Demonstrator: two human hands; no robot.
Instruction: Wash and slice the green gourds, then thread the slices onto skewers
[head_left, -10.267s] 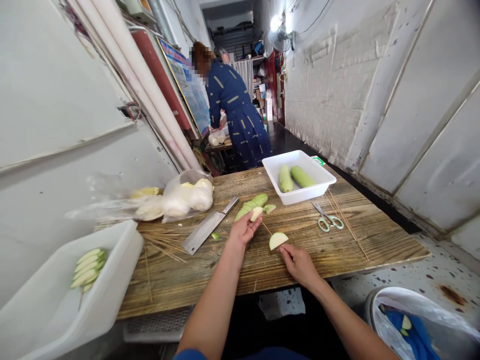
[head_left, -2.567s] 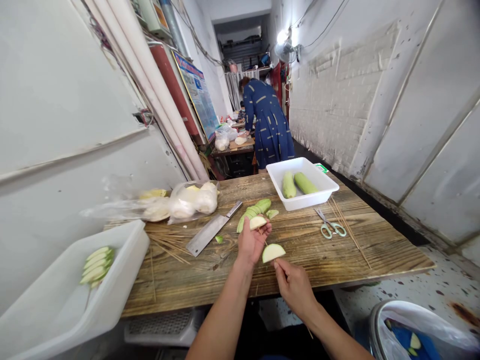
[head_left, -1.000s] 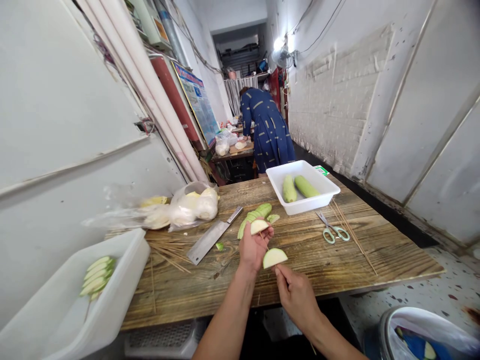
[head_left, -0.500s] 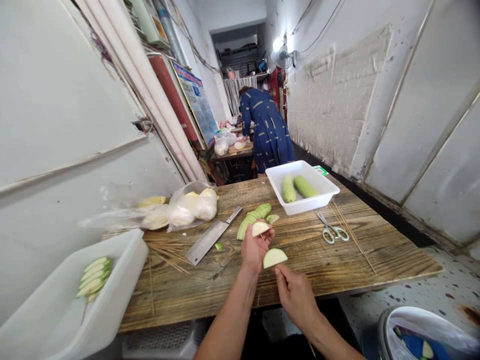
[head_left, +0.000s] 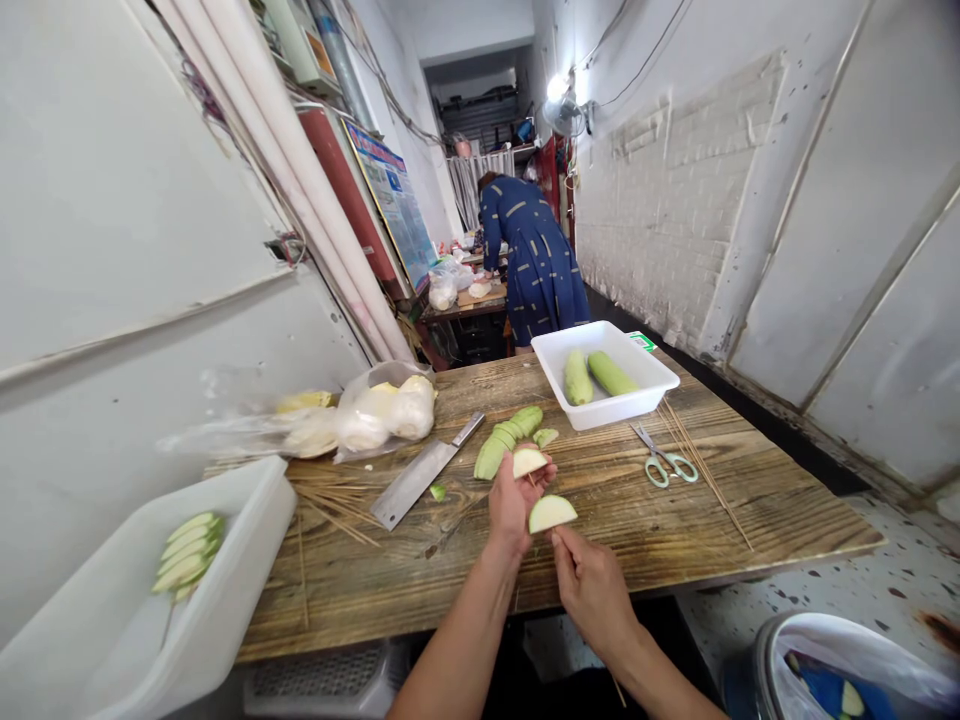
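My left hand (head_left: 511, 508) is closed on a half-round zucchini slice (head_left: 529, 462), pale inside with a green skin edge. My right hand (head_left: 596, 580) pinches a thin wooden skewer (head_left: 618, 690), whose lower end shows below my wrist. A second zucchini slice (head_left: 553, 513) is threaded on that skewer, just above my right fingertips. The skewer's upper end meets the slice in my left hand; how deep it goes I cannot tell. Just beyond my left hand lies a row of cut zucchini slices (head_left: 504, 440). A cleaver (head_left: 427, 485) rests to their left.
Loose skewers (head_left: 337, 500) and bagged white vegetables (head_left: 386, 412) lie on the left. A deep white bin (head_left: 259, 540) holds skewered slices. At right are scissors (head_left: 665, 462) and a white tray (head_left: 637, 405) with two whole zucchini. A person (head_left: 532, 255) bends over another table behind.
My left hand has shifted slightly right with its slice, closer to the threaded slice. My right hand has hardly moved.
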